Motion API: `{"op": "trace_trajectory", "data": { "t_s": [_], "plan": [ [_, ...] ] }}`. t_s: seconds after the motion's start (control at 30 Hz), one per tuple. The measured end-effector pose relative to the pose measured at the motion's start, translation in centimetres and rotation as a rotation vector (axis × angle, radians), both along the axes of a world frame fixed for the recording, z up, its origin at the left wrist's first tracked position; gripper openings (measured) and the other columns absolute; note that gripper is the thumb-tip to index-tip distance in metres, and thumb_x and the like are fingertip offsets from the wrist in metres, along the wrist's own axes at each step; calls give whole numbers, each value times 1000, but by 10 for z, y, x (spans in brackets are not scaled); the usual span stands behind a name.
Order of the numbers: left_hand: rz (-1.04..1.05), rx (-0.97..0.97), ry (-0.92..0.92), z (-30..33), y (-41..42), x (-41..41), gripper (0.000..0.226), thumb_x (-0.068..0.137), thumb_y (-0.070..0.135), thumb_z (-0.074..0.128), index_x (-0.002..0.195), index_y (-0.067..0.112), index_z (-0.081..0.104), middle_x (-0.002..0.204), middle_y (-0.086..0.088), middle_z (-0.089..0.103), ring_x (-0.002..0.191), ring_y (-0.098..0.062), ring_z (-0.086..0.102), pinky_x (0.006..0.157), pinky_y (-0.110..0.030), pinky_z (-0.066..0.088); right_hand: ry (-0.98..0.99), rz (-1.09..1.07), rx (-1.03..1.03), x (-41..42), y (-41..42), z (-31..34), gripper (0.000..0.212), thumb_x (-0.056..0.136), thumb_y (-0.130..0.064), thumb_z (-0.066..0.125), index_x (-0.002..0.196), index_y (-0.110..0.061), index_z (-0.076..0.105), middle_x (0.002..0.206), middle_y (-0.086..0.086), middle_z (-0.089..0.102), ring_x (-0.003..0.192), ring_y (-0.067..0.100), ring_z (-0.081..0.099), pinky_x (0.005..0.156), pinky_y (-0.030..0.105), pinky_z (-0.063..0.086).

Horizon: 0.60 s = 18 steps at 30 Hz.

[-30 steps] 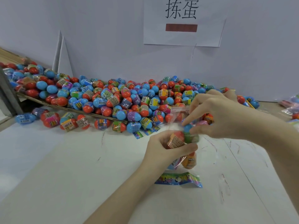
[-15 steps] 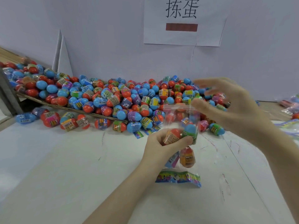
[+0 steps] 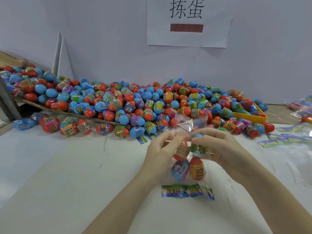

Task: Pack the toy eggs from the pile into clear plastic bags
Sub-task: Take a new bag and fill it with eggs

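A white desk [image 3: 50,174] fills the lower frame, backed by a wall bearing a paper sign [image 3: 187,22] at 12 o'clock. A pile [image 3: 135,103] of red and blue toy eggs is spread along the desk's far edge from 9 to 3 o'clock, partly on a cardboard sheet [image 3: 70,113] and, at 3 o'clock, in a yellow tray [image 3: 249,116]. More bags [image 3: 302,105] are seen at the far right, blurred.

Near centre, a clear bag [image 3: 190,125] is held above the desk between both hands. Four eggs [image 3: 187,159] are seen inside it, two above and two below. The left hand [image 3: 162,154] is curled round the bag at its 9 o'clock side; the right hand [image 3: 219,149] is curled round it at 3 o'clock. The fingers [image 3: 199,141] of both hands meet above the upper eggs, pinching the plastic; the bag's mouth stands crumpled above them. The lower two eggs hang below the hands.

A printed card [image 3: 187,191] lies flat on the desk at 6 o'clock of the bag.
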<state>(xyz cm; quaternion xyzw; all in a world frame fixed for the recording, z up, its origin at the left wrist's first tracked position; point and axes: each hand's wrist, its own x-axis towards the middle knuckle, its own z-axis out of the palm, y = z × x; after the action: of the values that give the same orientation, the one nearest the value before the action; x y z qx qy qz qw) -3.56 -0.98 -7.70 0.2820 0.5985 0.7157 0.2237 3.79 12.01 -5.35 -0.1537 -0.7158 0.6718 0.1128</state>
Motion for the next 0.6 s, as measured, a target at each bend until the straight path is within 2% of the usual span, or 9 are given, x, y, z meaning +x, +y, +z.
{"op": "trace_trajectory", "data": {
  "t_s": [0.07,0.13,0.2,0.27,0.37,0.43,0.53,0.6],
  "plan": [
    [68,24,22,0,0,-2,22,71,43,59,79,24,68,76,8,67,68,-1,61,61,-12,49,-17,-18,6,0,0,0,15,73,-9,68,60,-16,69,73,4,70,63,9,66,53,21,54],
    [98,51,8,0,-1,-4,9,79,28,63,75,23,68,73,8,69,65,-1,61,59,-11,49,-23,-9,4,1,-1,0,7,65,-17,72,59,-17,69,74,4,71,65,9,67,53,20,54],
    [113,76,-19,-1,-2,-5,13,83,18,62,73,20,69,70,8,69,62,-2,61,56,-12,48,-23,23,8,2,-3,1,17,50,-30,73,61,-17,70,78,6,72,68,11,68,53,20,53],
    [113,94,-43,0,-2,-5,12,84,17,60,76,19,69,72,7,71,63,-4,63,55,-13,49,-38,35,13,3,-4,2,29,43,-36,72,63,-16,70,79,6,72,69,11,69,53,19,53],
    [133,136,-73,2,-3,-5,12,86,18,58,83,21,69,81,2,73,68,-10,68,55,-15,50,-77,40,73,5,-6,4,37,43,-41,72,71,-16,71,77,0,72,67,7,67,55,15,53],
    [144,152,-83,3,-3,-5,16,88,16,56,82,20,70,78,2,74,68,-10,69,55,-15,50,-78,3,142,5,-7,4,42,47,-44,71,83,-24,69,81,-7,72,71,1,66,55,11,51],
    [147,145,-111,4,-2,-4,20,89,16,55,78,21,70,76,2,74,66,-11,69,56,-16,52,166,-302,360,5,-12,10,44,54,-53,67,94,-39,58,95,-22,63,83,-6,60,62,9,46],
    [145,142,-116,4,-2,-3,17,89,16,56,79,20,70,76,2,74,66,-13,70,54,-17,52,419,-462,746,4,-16,19,30,67,-51,65,94,-40,59,97,-26,58,89,-5,55,77,12,42]
  ]
}}
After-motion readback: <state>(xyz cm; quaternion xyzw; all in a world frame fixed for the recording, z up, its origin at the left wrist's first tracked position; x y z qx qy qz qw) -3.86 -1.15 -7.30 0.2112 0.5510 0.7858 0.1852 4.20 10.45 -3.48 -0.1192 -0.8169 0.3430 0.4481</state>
